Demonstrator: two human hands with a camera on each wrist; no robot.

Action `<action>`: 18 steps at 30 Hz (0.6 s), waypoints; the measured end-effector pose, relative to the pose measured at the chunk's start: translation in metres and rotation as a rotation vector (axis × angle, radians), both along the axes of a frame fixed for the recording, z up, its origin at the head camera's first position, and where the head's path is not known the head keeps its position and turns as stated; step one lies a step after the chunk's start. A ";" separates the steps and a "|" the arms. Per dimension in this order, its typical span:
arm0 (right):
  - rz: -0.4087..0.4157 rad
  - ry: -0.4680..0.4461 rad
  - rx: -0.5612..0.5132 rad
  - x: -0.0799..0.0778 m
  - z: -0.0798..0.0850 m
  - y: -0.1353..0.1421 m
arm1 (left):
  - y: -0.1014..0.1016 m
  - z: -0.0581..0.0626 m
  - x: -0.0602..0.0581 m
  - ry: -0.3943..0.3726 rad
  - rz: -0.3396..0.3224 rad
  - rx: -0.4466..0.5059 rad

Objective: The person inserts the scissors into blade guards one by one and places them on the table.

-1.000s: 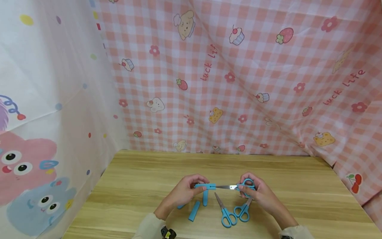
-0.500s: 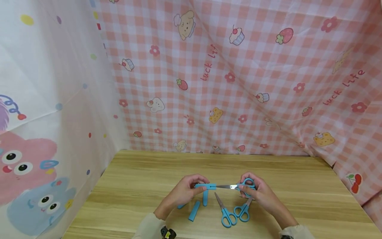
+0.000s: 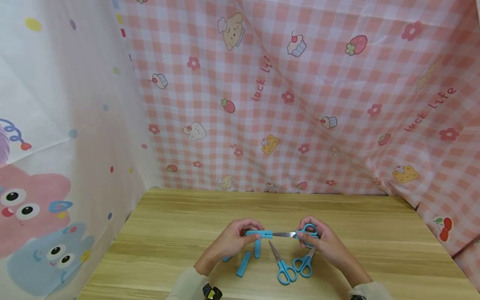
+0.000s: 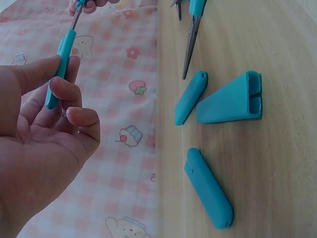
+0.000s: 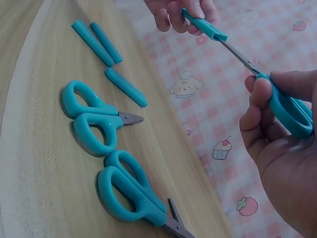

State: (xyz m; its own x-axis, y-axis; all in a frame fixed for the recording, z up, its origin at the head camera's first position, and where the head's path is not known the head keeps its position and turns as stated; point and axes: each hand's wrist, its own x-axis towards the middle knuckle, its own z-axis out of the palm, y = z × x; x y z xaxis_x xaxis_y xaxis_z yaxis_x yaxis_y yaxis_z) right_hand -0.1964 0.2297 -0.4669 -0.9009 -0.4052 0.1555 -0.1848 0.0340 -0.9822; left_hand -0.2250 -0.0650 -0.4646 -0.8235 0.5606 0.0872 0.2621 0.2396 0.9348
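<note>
My left hand (image 3: pixel 230 241) pinches a blue blade cover (image 4: pixel 63 54) between thumb and fingers, its mouth facing right. In my right hand (image 3: pixel 328 243) is a pair of blue-handled scissors (image 5: pixel 292 119), gripped at the finger loops with the blades together. Their tips are inside the mouth of the cover, while the rest of the metal blades (image 3: pixel 283 234) shows between the hands. Both things are held up above the table. Below the right hand lie two more pairs of scissors, one (image 5: pixel 96 109) beside the other (image 5: pixel 131 188), with bare blades.
Three loose blue blade covers lie on the wooden table (image 3: pixel 168 225) at the left: a wide-mouthed cover (image 4: pixel 233 101), a slim cover (image 4: pixel 190 99) near it, and another cover (image 4: pixel 210 191) apart. A pink checked cloth (image 3: pixel 240 125) hangs behind, a white printed one (image 3: pixel 93 166) at left.
The right hand has shifted slightly left, and the scissors' blades reach a little deeper into the cover. The left hand stays nearly still; the things on the table have not moved.
</note>
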 end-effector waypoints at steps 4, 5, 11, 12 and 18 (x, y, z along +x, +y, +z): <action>0.009 0.006 -0.011 0.000 0.000 -0.001 | 0.002 0.001 0.000 -0.004 -0.005 0.004; 0.009 0.010 -0.012 0.000 0.000 -0.002 | 0.002 0.001 -0.001 -0.004 -0.006 0.006; -0.011 0.039 0.005 -0.002 0.000 -0.004 | 0.005 0.001 -0.002 -0.004 -0.001 0.010; -0.016 0.039 0.007 -0.002 0.000 -0.005 | 0.006 0.001 -0.003 -0.005 -0.001 0.011; -0.044 0.016 0.016 -0.002 0.000 -0.005 | 0.009 0.000 -0.004 0.000 -0.003 0.028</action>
State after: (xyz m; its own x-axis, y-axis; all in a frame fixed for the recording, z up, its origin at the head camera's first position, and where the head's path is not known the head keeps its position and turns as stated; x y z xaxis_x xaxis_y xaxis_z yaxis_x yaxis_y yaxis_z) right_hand -0.1984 0.2246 -0.4669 -0.9155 -0.3675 0.1636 -0.1980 0.0579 -0.9785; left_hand -0.2289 -0.0562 -0.4641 -0.8221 0.5601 0.1025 0.2624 0.2129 0.9412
